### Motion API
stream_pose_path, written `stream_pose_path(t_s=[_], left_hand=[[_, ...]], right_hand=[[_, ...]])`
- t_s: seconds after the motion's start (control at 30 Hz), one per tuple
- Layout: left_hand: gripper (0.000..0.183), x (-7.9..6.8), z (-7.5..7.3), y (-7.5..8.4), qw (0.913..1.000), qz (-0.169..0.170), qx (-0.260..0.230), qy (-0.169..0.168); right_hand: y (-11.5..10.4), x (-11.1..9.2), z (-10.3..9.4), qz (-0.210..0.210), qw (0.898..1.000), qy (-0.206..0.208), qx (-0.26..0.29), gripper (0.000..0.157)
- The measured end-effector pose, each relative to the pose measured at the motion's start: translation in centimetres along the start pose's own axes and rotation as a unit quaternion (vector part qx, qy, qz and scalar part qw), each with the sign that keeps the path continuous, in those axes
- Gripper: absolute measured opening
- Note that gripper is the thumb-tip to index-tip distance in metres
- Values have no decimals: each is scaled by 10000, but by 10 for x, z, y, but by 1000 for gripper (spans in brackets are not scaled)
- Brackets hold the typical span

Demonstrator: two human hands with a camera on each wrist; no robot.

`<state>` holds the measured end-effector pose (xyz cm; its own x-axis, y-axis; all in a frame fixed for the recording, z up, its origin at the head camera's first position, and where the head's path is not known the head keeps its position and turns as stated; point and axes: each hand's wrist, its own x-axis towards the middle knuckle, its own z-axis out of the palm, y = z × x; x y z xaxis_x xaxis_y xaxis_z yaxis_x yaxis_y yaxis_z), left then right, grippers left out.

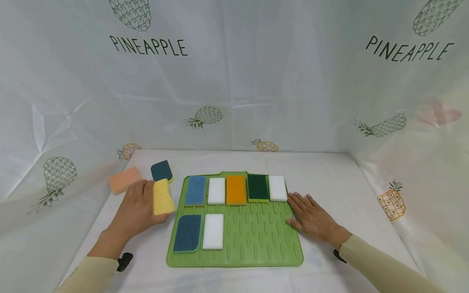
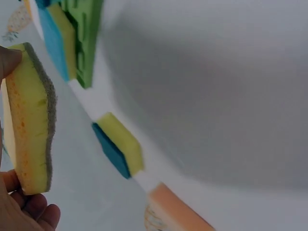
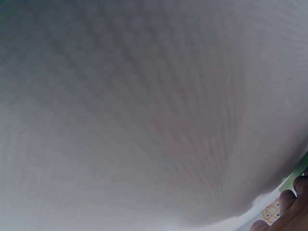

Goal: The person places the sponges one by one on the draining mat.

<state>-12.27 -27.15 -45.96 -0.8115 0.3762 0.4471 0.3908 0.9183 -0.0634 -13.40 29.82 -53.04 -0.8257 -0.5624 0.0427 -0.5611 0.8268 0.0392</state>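
My left hand (image 1: 136,208) grips a yellow sponge (image 1: 163,197) by its ends, between thumb and fingers, to the left of a green ribbed mat (image 1: 256,240). In the left wrist view the sponge (image 2: 32,120) shows a grey scouring layer on one side. My right hand (image 1: 315,217) lies with straight fingers at the mat's right edge, fingertips by a white sponge (image 1: 277,188). Along the mat's back row also lie a blue sponge (image 1: 196,190), another white one (image 1: 216,191), an orange one (image 1: 236,190) and a dark green one (image 1: 258,188).
On the mat's front left lie a dark blue sponge (image 1: 187,233) and a white sponge (image 1: 213,231). Beyond my left hand, a peach sponge (image 1: 124,180) and a navy-topped sponge (image 1: 161,171) rest on the white tabletop (image 1: 322,171). A pineapple-print sheet (image 1: 286,81) rises behind and at both sides.
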Motion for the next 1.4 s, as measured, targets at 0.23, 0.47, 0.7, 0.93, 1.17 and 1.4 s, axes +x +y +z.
stream_pose_path(t_s=[0.23, 0.47, 0.7, 0.93, 1.17, 1.4], left_hand=[[108, 21, -2, 40, 9986, 73, -401, -339], [109, 43, -3, 89, 9938, 336, -688, -802], [106, 54, 5, 136, 9857, 679, -1040, -1142], [107, 53, 18, 167, 9793, 1033, -941, -1464], [108, 52, 22, 184, 9679, 1126, -1047, -1990], [108, 50, 32, 193, 9576, 1144, -1205, -2353]], right_hand=[[0, 0, 0, -10, 10000, -3, -56, 79], [0, 0, 1, 19, 10000, -30, -29, 80], [0, -1, 2, 43, 10000, 13, -14, 81], [0, 0, 1, 26, 10000, 34, -14, 81], [0, 0, 1, 32, 10000, -10, -12, 81], [0, 0, 1, 52, 10000, -14, 22, 81]])
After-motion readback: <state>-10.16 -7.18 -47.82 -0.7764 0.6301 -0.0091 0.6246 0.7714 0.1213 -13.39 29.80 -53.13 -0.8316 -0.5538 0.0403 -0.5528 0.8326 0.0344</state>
